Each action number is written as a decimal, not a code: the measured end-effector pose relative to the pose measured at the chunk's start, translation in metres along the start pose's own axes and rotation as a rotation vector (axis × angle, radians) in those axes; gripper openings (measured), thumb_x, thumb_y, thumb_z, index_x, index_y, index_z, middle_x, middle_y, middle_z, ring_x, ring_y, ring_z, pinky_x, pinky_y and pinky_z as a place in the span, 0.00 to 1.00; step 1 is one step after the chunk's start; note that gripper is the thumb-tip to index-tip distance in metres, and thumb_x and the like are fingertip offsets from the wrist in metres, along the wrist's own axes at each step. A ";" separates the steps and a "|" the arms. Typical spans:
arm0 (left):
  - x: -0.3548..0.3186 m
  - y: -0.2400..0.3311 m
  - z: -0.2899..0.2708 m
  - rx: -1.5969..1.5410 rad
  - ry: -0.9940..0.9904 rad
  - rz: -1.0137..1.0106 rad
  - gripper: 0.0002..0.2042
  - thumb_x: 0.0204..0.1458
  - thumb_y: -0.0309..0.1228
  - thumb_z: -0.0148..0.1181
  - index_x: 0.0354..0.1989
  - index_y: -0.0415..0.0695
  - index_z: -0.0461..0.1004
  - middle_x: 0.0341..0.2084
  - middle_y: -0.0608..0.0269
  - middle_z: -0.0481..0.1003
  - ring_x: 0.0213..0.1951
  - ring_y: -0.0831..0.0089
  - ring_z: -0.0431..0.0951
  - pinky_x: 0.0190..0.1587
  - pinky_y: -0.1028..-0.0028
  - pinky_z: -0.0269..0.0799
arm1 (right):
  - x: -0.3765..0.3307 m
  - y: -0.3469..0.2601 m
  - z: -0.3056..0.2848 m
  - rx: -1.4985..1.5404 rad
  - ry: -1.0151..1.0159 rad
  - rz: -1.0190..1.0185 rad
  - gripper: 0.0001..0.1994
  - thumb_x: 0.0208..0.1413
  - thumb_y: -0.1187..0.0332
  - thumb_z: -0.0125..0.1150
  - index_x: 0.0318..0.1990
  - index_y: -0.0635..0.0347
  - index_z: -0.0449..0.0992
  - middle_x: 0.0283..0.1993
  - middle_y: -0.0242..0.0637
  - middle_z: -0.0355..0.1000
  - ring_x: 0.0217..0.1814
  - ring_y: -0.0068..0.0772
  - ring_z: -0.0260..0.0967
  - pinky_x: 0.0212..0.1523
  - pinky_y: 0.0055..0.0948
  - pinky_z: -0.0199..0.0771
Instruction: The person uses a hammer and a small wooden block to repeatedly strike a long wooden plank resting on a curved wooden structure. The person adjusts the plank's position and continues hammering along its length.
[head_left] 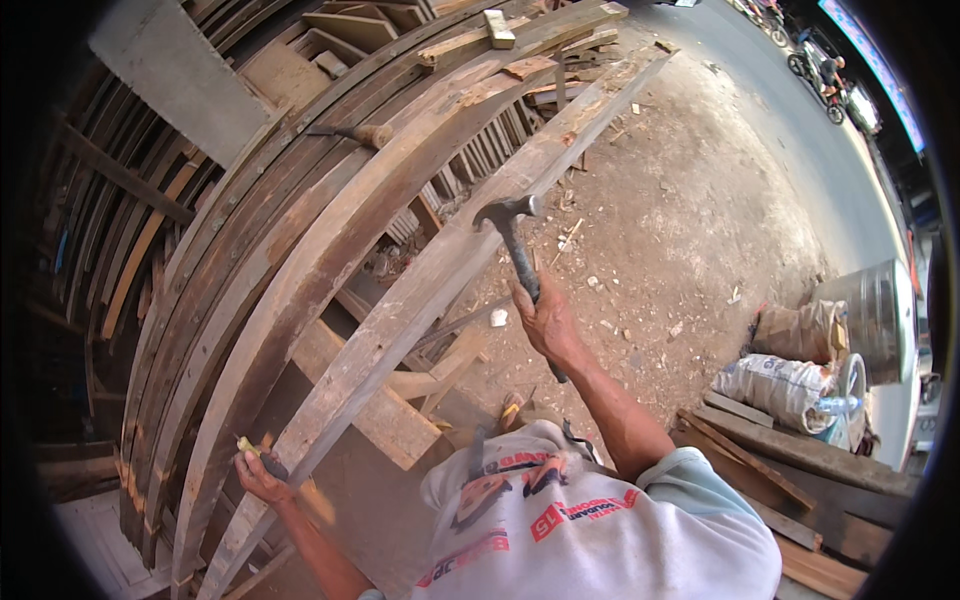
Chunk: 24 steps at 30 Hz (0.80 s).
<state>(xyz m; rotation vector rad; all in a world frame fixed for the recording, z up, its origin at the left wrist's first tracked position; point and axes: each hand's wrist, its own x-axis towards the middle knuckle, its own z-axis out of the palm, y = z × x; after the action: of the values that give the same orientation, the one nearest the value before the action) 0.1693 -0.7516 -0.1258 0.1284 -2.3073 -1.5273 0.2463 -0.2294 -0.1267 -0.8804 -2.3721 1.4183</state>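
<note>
My right hand point(552, 322) is wrapped round the dark handle of a claw hammer point(522, 250). Its metal head is over the edge of a long, weathered wooden beam point(400, 297), and I cannot tell whether they touch. Near the beam's close end, at the lower left, my left hand point(264, 480) is closed on a small yellow-and-dark tool point(272, 464). The fingers hide part of that tool, so its kind is unclear. To the left of the beam runs a thicker wooden beam point(300, 262), roughly alongside it.
More long planks point(215, 250) lie stacked on the left, with a wooden-handled tool point(372, 135) on top. A grey panel point(175, 70) leans behind. Debris dots the dirt ground point(680, 200). At right are filled sacks point(775, 388), a metal drum point(870, 310) and loose boards point(800, 450).
</note>
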 end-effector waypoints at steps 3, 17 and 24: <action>0.008 -0.015 -0.006 0.061 -0.010 0.015 0.19 0.69 0.45 0.49 0.36 0.39 0.71 0.26 0.62 0.71 0.26 0.73 0.71 0.28 0.72 0.68 | 0.006 0.007 -0.011 -0.082 -0.043 -0.025 0.21 0.69 0.51 0.57 0.42 0.65 0.68 0.33 0.62 0.74 0.38 0.67 0.75 0.38 0.56 0.71; 0.022 -0.058 0.004 -0.187 0.273 0.140 0.15 0.63 0.33 0.59 0.47 0.33 0.66 0.32 0.45 0.74 0.29 0.58 0.78 0.28 0.62 0.79 | 0.011 0.020 -0.014 0.046 -0.093 -0.116 0.24 0.71 0.48 0.52 0.47 0.67 0.68 0.35 0.66 0.74 0.41 0.71 0.74 0.42 0.58 0.71; 0.020 -0.012 0.050 -0.078 0.334 -0.113 0.14 0.69 0.38 0.53 0.52 0.39 0.69 0.36 0.55 0.77 0.31 0.68 0.76 0.32 0.69 0.76 | 0.028 0.044 -0.010 0.029 -0.108 -0.174 0.26 0.71 0.46 0.51 0.45 0.68 0.67 0.33 0.62 0.74 0.38 0.68 0.74 0.39 0.57 0.72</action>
<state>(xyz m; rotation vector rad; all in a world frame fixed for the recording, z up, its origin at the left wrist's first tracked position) 0.1319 -0.7184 -0.1492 0.4632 -2.0050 -1.5150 0.2455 -0.1906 -0.1620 -0.5867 -2.4321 1.4598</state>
